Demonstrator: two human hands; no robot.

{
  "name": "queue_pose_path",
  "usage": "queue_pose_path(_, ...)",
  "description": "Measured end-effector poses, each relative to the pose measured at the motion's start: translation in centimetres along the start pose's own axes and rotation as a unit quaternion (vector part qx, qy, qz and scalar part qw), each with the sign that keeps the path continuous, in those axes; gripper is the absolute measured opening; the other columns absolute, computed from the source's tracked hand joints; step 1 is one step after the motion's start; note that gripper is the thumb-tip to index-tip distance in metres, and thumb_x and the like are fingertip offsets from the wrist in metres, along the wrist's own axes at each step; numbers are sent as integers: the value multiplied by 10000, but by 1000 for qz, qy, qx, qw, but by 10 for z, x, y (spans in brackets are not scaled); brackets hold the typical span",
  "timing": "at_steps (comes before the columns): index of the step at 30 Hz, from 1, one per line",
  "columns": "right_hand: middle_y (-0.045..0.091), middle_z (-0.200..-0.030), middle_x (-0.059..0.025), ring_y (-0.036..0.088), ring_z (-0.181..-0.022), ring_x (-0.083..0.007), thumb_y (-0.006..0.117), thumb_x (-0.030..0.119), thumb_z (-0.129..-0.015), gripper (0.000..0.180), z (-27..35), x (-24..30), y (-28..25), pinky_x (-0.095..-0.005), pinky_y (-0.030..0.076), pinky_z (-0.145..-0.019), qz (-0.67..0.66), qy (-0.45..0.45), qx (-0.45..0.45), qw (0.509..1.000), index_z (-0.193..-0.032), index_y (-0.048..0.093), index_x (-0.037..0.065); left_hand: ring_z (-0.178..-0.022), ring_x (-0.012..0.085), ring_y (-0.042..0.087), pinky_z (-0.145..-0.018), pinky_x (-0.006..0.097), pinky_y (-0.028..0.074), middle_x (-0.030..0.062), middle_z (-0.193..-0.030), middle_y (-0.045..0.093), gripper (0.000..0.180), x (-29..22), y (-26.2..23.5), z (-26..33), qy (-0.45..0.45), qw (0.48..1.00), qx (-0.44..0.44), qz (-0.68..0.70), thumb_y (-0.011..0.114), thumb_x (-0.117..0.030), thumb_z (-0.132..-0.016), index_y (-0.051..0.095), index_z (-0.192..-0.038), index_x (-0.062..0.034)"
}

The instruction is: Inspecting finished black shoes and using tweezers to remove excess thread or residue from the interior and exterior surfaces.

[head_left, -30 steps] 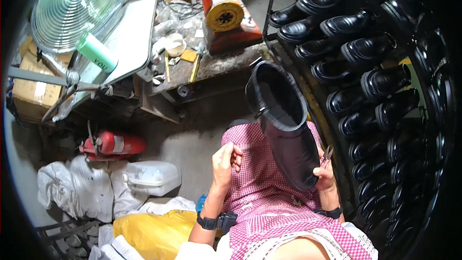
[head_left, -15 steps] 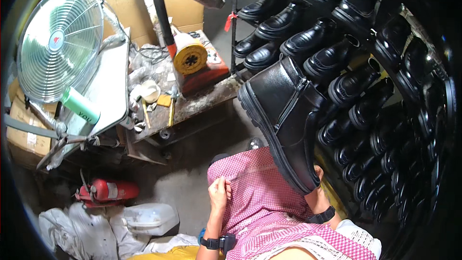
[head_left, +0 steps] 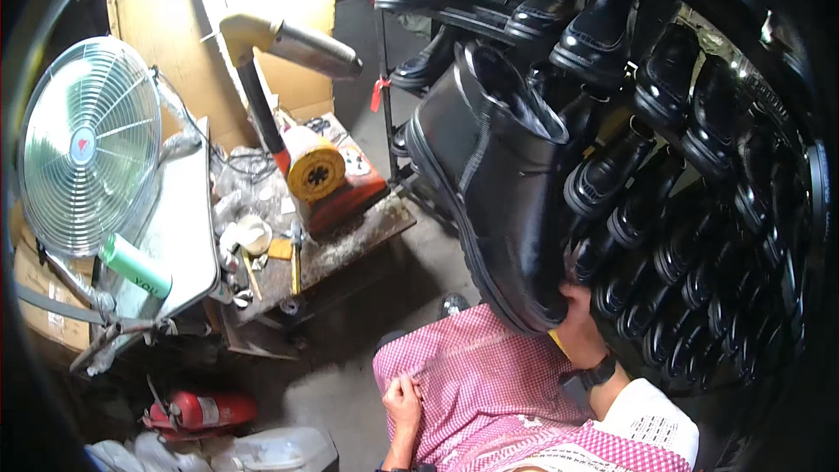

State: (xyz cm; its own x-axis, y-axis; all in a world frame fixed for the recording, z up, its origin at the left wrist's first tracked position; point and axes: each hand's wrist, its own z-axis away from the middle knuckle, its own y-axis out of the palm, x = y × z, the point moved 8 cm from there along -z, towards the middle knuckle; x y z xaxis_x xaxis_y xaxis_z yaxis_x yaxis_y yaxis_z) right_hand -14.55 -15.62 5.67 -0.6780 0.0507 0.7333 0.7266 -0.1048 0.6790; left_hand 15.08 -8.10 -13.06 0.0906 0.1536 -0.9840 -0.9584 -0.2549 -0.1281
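Note:
My right hand grips a black leather ankle boot by its lower end, beside the toe. The boot is raised above my lap and tilted, its thick ridged sole facing left. Its open collar points up, showing part of the dark lining. Most of my right fingers are hidden behind the boot. My left hand is closed, resting by the red-and-white checked cloth over my lap. Whether anything is inside the left fingers cannot be seen.
At the right stands a rack with several rows of black shoes. A workbench ahead holds an orange-based machine with a yellow disc. To the left are a large fan, a green can and a red fire extinguisher.
The boot has turned in my right hand: the side zipper no longer shows, and its collar opening has come into view. My left hand stays closed by my lap. The view has shifted upward.

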Motion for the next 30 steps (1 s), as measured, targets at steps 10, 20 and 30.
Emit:
queue_pose_path(10, 561, -1095, -77, 576, -921, -129, 583, 50, -766, 400, -123, 86, 165, -231, 462, -695, 170, -210, 29, 962, -1161, 523, 29, -434, 102, 523, -435, 259, 395, 33, -482, 540, 302, -5, 0, 0, 34, 999, -27, -30, 473, -128, -911, 594, -663, -5)
queue_pose_path(20, 597, -686, 9, 529, -545, -81, 730, 253, -709, 204, -253, 118, 176, -251, 386, -462, 185, -310, -111, 926, -746, 588, 111, -697, 358, 602, -625, 426, 450, 239, -715, 592, 352, -32, 0, 2, -32, 995, 19, -90, 412, -277, -938, 590, -841, 10)
queue_pose_path(30, 560, -860, -59, 524, -607, -140, 688, 366, -728, 799, -357, 175, 157, -276, 384, -401, 183, -397, -285, 853, -1390, 324, 107, -619, 345, 592, -565, 406, 453, 217, -681, 601, 321, -39, 1, -9, 15, 992, -35, -117, 459, -259, -920, 603, -797, 1)
